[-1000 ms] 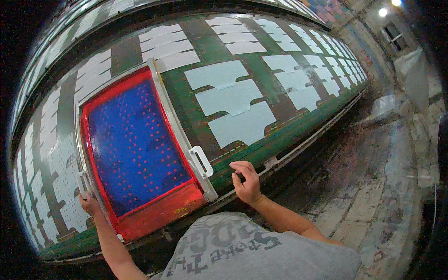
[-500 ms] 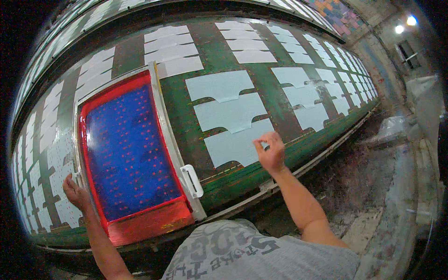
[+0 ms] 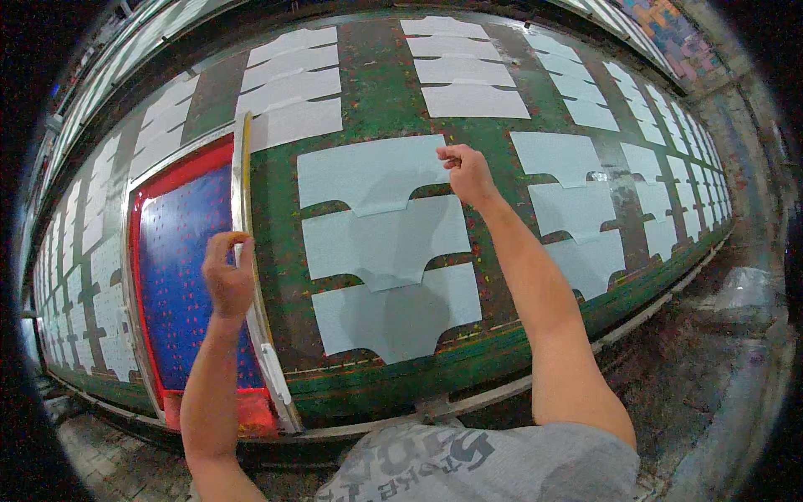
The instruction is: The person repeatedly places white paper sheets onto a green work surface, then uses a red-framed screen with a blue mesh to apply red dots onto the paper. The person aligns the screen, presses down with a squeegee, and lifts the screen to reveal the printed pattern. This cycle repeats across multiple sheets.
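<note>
A flat printing screen [image 3: 186, 276] with a blue mesh, red border and pale metal frame lies on the long green table at the left. My left hand [image 3: 227, 274] is raised over the frame's right rail, its fingers curled in; whether it touches the rail I cannot tell. To its right, a column of pale blue fabric pieces [image 3: 372, 230] with curved cut-outs lies flat. My right hand [image 3: 465, 174] is at the top right corner of the farthest piece in that column, thumb and fingers pinched together. What either hand holds, if anything, is hidden.
A white handle [image 3: 274, 374] sits on the screen frame's near right part. More fabric columns [image 3: 573, 222] run to the right, with whitish pieces [image 3: 293, 79] in the far row. The green table's near edge [image 3: 493, 391] has a rail. Clear plastic sheeting [image 3: 743, 289] lies at far right.
My left hand has gone from the screen's left side to its right rail. My right hand has reached from the nearest piece to the farthest piece's corner. The view has shifted right.
</note>
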Action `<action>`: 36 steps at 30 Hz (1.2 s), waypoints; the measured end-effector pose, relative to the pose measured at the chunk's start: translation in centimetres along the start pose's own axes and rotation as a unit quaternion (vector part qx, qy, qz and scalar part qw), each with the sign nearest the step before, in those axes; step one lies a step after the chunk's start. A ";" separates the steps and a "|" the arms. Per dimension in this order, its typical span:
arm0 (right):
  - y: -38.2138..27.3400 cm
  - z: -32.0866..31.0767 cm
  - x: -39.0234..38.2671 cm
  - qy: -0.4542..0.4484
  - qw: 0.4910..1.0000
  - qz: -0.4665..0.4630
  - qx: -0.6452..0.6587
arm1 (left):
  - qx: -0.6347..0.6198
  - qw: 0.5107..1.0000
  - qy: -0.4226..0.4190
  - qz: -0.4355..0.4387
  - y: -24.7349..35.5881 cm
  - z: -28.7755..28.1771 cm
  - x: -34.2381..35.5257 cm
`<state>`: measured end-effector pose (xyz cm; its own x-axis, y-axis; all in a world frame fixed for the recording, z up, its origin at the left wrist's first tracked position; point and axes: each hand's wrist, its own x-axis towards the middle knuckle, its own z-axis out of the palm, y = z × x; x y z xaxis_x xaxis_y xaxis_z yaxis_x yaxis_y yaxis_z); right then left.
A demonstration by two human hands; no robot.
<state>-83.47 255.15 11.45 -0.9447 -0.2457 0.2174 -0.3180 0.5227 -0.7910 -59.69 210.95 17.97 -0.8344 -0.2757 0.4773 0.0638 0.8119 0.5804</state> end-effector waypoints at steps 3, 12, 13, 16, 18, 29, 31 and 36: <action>1.7 -1.0 2.4 -0.038 0.984 0.103 0.141 | -0.015 0.999 -0.050 0.003 3.1 4.7 0.3; 4.8 -4.9 3.7 -0.006 0.786 -0.116 -0.607 | 0.007 0.994 -0.107 0.010 3.1 12.7 1.9; 4.6 -4.7 3.6 -0.038 0.725 -0.130 -0.675 | 0.025 0.995 -0.098 0.014 2.5 13.2 2.3; 2.9 -4.9 2.5 -0.126 0.731 -0.161 -0.652 | 0.068 0.994 -0.069 0.039 0.7 14.2 3.6; 1.6 -4.8 2.9 -0.143 0.827 -0.120 -0.531 | 0.083 0.993 -0.061 0.054 -0.5 14.8 4.7; 1.6 -1.6 8.9 -0.136 0.928 -0.029 -0.346 | 0.089 0.992 -0.002 0.091 -3.1 18.4 9.1; 1.8 -1.9 9.0 -0.163 0.921 -0.047 -0.349 | 0.103 0.991 -0.001 0.085 -3.1 18.6 9.4; 2.5 -2.2 8.9 -0.091 0.962 -0.082 -0.246 | 0.112 0.992 -0.001 0.056 -3.4 19.1 9.9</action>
<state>-92.83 256.06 12.60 -0.8630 -0.4732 0.1769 -0.5034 0.7764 -0.3792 -78.60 215.29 8.12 -0.8295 -0.1766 0.5298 0.0328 0.9316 0.3619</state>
